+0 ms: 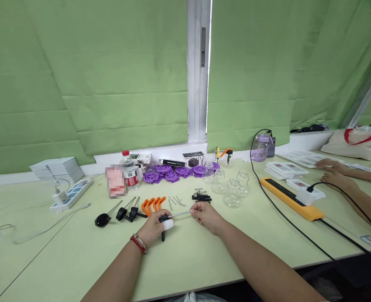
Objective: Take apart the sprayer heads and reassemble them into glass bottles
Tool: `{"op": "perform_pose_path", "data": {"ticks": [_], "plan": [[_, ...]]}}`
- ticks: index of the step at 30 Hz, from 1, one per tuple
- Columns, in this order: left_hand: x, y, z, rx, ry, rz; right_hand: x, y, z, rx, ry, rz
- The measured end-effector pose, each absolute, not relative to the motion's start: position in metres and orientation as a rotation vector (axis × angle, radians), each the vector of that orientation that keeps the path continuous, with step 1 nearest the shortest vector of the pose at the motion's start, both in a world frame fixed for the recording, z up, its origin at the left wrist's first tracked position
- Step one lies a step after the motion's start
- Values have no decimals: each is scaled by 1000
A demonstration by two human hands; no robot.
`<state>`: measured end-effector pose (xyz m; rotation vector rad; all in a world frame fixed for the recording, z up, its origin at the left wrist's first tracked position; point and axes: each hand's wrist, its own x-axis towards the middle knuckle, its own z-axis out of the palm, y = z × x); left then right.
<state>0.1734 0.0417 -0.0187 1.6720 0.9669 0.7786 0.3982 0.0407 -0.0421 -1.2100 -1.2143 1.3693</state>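
Observation:
My left hand (158,228), with white tape or a bandage on a finger, is closed around the black end of a metal rod (180,214). A black peg-like piece (163,236) sticks out below that hand. The thumb and fingers of my right hand (206,214) are pinched at the rod's other end; any small part between them is hidden. Nearby lie black round caps with metal rods (122,214), orange bent handles (154,204), thin metal pins (174,203), black tubular pieces (201,197) and small springs (200,191).
Purple plastic rings (172,173) are heaped at the back beside a water bottle (130,172). Glass jars (232,193) stand right of them. A yellow power strip (290,199) and black cable cross the right side. Another person's hands (330,167) rest on papers at far right.

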Motion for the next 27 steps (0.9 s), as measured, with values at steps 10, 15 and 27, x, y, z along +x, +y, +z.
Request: {"op": "perform_pose_path", "data": {"ticks": [10, 15, 27], "plan": [[174, 43, -20, 1685, 991, 758, 396, 40, -39, -1291, -1277, 1341], [173, 42, -19, 1655, 962, 757, 394, 41, -40, -1292, -1347, 1307], [174, 42, -16, 1677, 965, 761, 393, 41, -44, -1308, -1446, 1221]]}}
